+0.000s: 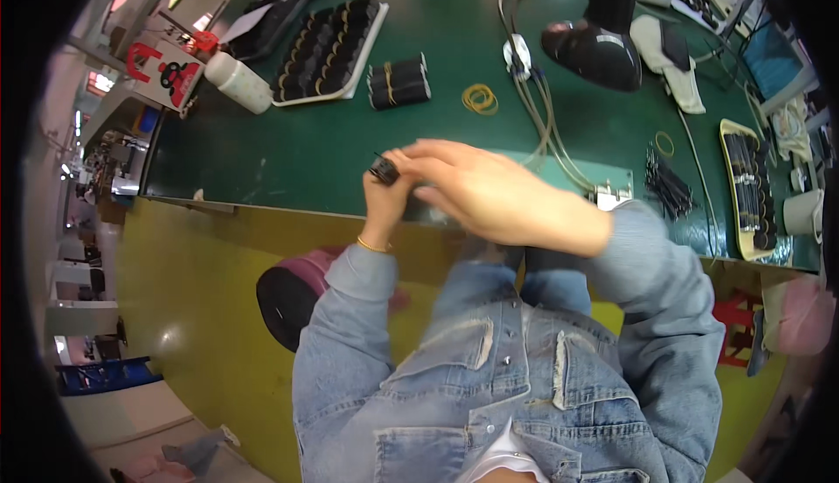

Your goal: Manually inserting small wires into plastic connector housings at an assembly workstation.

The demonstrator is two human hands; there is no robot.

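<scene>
My left hand [381, 196] is closed around a small bundle of thin black sticks [383, 170], seen nearly end-on above the table's front edge. A yellow rubber band [374, 245] circles my left wrist. From the right, my right hand [489, 193] reaches across with its fingers stretched out, their tips against the left hand beside the bundle. Its thumb stands apart from the fingers. Most of the bundle's length is hidden in the left hand. Beyond the hands lies a group of black bundles [398, 83] tied with a yellow band, and a small heap of yellow rubber bands [479, 98].
A white tray [374, 39] of black bundles and a white bottle [238, 83] stand far left. Clear hoses [537, 111] run to a metal fixture [612, 194]. Loose black sticks [669, 186] lie right, near a cream tray [739, 212]. A black lamp-like device [599, 41] stands behind.
</scene>
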